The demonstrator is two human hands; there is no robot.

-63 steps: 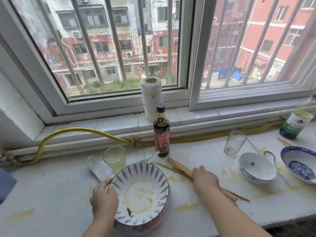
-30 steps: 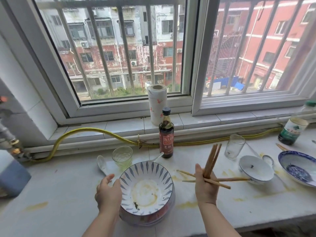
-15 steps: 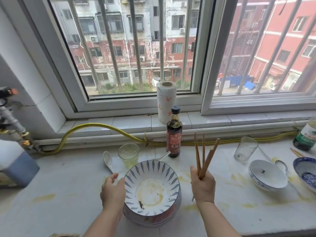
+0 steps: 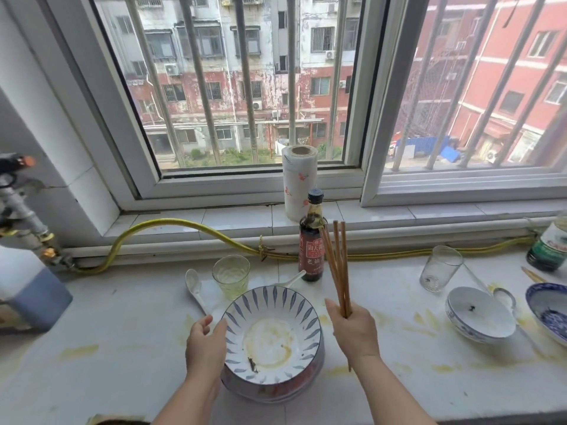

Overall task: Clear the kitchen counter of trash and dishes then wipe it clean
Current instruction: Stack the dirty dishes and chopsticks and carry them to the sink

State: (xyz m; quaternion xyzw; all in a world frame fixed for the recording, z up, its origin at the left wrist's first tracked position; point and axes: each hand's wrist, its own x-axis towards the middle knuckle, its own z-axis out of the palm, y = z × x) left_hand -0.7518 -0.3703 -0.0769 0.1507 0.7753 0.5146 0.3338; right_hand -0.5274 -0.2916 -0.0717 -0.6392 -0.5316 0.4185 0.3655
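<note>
Furthest left, a blue and white container (image 4: pixel 30 289) stood on the counter (image 4: pixel 122 332), and a yellow hose (image 4: pixel 171 227) ran along the wall under the sill. Next came a white spoon (image 4: pixel 194 286) and a green glass (image 4: pixel 231 273), both just behind the bowl (image 4: pixel 271 335). The left hand (image 4: pixel 204 345) held the bowl's left rim, fingers curved round its side and thumb lifted. The bowl, smeared yellow inside, sat on another dish near the counter's front edge. Behind it stood a dark sauce bottle (image 4: pixel 311 250), with a paper roll (image 4: pixel 299 182) on the sill. The right hand (image 4: pixel 356 331) gripped a bundle of chopsticks (image 4: pixel 337 265) in a closed fist, ends pointing up. Further right were a clear glass (image 4: pixel 440 268), a white bowl (image 4: pixel 480 314), a blue bowl (image 4: pixel 549 314) and a green bottle (image 4: pixel 549 246). Yellow stains marked the counter.
</note>
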